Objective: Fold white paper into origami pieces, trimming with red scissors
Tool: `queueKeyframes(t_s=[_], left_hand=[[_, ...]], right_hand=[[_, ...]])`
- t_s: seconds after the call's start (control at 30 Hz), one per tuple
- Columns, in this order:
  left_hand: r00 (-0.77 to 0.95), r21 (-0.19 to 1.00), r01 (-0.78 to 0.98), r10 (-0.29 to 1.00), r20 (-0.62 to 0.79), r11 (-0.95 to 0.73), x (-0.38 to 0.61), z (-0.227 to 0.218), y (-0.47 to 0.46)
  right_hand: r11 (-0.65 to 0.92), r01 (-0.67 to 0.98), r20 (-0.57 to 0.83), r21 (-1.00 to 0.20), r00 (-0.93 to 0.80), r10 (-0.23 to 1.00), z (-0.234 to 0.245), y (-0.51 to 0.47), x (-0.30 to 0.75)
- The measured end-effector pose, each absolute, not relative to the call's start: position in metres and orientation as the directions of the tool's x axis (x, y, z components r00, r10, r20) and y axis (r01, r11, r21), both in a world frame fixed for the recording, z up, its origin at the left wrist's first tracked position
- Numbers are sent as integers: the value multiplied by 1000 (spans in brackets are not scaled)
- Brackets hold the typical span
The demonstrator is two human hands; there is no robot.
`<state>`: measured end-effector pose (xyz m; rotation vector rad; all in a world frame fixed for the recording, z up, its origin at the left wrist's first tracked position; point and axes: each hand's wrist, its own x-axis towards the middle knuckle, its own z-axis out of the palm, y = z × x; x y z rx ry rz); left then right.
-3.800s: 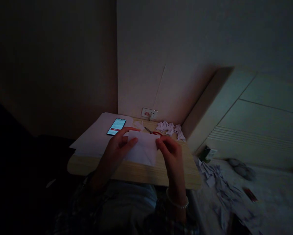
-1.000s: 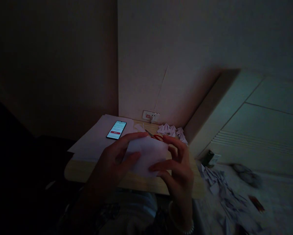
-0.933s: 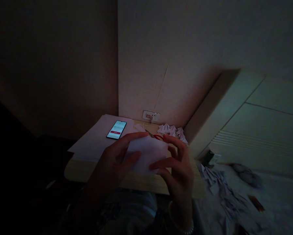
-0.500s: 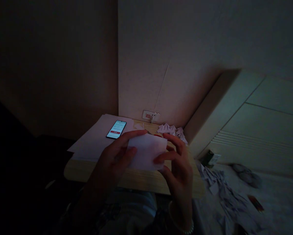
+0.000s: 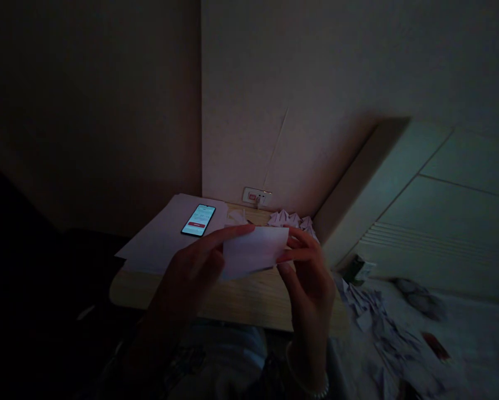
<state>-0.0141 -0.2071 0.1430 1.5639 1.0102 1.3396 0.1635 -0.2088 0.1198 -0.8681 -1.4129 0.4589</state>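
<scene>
The scene is very dim. I hold a folded white sheet of paper [image 5: 252, 253] in the air above a small wooden table [image 5: 241, 300]. My left hand [image 5: 193, 275] grips its left edge, fingers closed over the top. My right hand [image 5: 310, 272] pinches its right edge between thumb and fingers; a bead bracelet sits on that wrist. The paper is now a narrow band, tilted slightly up to the right.
A lit phone [image 5: 198, 220] lies on a stack of white sheets [image 5: 157, 244] at the table's back left. Several small folded paper shapes [image 5: 293, 220] sit at the back right, below a wall socket [image 5: 255, 196]. More paper scraps [image 5: 369, 319] litter the bed on the right.
The paper was lifted off the table and turned in both hands; over the last second it went from a wide face to a narrower band, and my right fingers moved up to its right edge.
</scene>
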Motion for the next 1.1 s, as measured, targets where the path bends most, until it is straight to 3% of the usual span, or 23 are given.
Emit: queueKeyframes(t_s=[0.17,0.37,0.6,0.7,0.93,1.1], left_hand=[[165,973,-135,964,207,-186,-7,155,-215],[42,985,34,985,170,-171,0,163,-216],[34,977,25,977,211,-212,-1,160,-214],[27,971,61,973,229,-230,-2,159,-214],[21,964,91,968,250,-251,-8,153,-209],[38,986,-90,989,144,-140,-11,152,-204]], right_hand=[[590,178,616,-787,276,738,116,-207,159],[551,146,567,-822,306,765,121,-209,154],[561,77,545,-824,378,749,124,-209,149],[579,145,583,-802,395,709,123,-210,152],[617,338,655,-710,-5,756,120,-218,168],[602,348,598,-719,-133,791,121,-221,175]])
